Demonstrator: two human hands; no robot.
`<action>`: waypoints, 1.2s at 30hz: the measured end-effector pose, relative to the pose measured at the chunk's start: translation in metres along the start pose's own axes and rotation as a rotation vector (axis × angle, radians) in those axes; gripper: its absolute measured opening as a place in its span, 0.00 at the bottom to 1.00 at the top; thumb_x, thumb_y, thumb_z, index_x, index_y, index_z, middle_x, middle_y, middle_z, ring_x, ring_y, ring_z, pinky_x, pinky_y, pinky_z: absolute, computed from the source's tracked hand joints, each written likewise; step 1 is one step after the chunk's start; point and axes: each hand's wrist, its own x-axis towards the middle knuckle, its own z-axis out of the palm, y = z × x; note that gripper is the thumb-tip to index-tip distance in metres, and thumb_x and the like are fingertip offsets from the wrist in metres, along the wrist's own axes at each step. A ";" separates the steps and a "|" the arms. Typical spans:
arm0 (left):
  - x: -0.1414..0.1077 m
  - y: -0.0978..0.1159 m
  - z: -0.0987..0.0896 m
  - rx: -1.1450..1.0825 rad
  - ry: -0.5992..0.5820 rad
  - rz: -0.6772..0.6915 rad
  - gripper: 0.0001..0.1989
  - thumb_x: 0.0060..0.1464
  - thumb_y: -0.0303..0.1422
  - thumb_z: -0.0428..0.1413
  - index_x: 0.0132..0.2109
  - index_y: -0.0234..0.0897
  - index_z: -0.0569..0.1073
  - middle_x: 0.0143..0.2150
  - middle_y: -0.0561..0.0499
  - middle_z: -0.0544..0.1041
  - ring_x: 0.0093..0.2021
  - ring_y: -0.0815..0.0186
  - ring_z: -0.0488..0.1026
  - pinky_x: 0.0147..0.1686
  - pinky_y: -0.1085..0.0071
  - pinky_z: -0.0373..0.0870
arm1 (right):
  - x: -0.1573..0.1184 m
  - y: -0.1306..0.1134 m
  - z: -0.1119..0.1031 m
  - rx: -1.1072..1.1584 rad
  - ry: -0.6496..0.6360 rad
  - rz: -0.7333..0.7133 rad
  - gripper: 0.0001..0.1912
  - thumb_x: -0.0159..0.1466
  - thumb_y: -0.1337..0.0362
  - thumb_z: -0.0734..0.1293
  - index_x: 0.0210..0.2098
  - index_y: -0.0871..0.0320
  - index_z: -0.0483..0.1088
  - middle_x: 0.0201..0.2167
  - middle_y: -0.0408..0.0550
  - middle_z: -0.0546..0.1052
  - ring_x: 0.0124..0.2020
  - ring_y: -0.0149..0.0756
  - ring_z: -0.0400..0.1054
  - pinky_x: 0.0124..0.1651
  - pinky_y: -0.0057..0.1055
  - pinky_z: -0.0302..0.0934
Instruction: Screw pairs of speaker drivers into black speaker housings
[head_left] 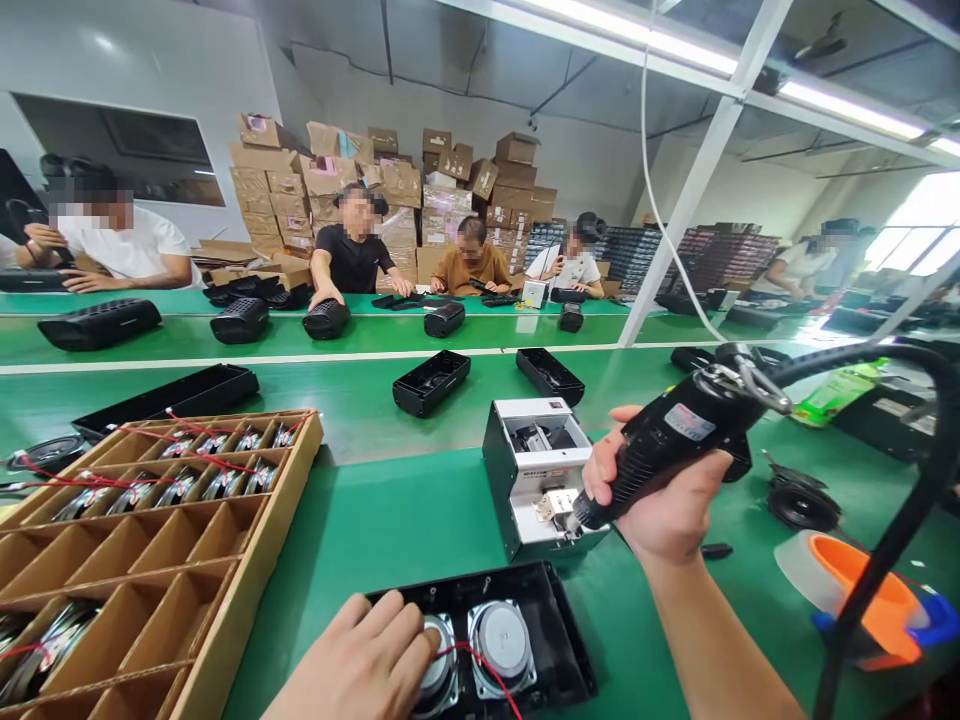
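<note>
the right hand [664, 495] has its fingers wrapped tight around a black electric screwdriver [679, 440], tip at a small grey metal box [536, 475]. the left hand [364, 665] lies flat, fingers loose, on a round shiny speaker [439, 665] inside a black plastic case [555, 640] on the smooth green counter [390, 520].

The speaker housing [525, 640] lies before the screw feeder [536, 475], the divided tray [247, 560] to its left.

The left hand [360, 660] covers part of one speaker [439, 665], and the bottom edge crops the black housing [559, 640].
</note>
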 end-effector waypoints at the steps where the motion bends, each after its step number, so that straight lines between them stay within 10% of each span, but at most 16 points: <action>1: -0.001 0.001 0.000 -0.016 0.003 -0.014 0.09 0.64 0.24 0.56 0.46 0.43 0.73 0.39 0.53 0.78 0.36 0.62 0.73 0.34 0.64 0.61 | -0.001 -0.002 0.000 -0.001 -0.004 0.007 0.38 0.62 0.26 0.59 0.46 0.53 0.73 0.18 0.40 0.70 0.12 0.32 0.59 0.15 0.28 0.54; 7: -0.010 0.010 -0.018 -0.070 -0.071 -0.108 0.19 0.61 0.27 0.60 0.58 0.46 0.76 0.53 0.46 0.79 0.50 0.53 0.77 0.43 0.61 0.73 | -0.005 -0.029 0.016 0.051 -0.020 0.028 0.35 0.62 0.28 0.63 0.46 0.51 0.78 0.17 0.41 0.69 0.12 0.32 0.57 0.14 0.29 0.52; 13: -0.019 0.018 -0.044 -0.236 -0.240 -0.224 0.31 0.61 0.48 0.64 0.69 0.51 0.71 0.77 0.36 0.57 0.74 0.29 0.54 0.63 0.22 0.59 | -0.006 -0.046 0.075 0.207 -0.077 0.141 0.30 0.58 0.33 0.72 0.47 0.50 0.79 0.15 0.40 0.67 0.11 0.32 0.55 0.13 0.31 0.49; 21: -0.032 0.018 -0.036 -0.430 -0.286 -0.373 0.39 0.59 0.32 0.65 0.73 0.57 0.63 0.81 0.40 0.44 0.78 0.32 0.42 0.68 0.28 0.56 | -0.044 0.009 0.140 0.339 -0.266 0.294 0.36 0.65 0.28 0.59 0.47 0.52 0.74 0.19 0.38 0.71 0.13 0.31 0.61 0.15 0.29 0.57; 36: -0.024 0.010 -0.043 -0.540 -0.319 -0.383 0.38 0.55 0.34 0.68 0.71 0.55 0.68 0.78 0.40 0.49 0.77 0.37 0.45 0.73 0.40 0.54 | -0.069 0.038 0.151 0.322 -0.333 0.400 0.37 0.63 0.26 0.61 0.48 0.53 0.72 0.20 0.37 0.71 0.13 0.31 0.61 0.17 0.28 0.58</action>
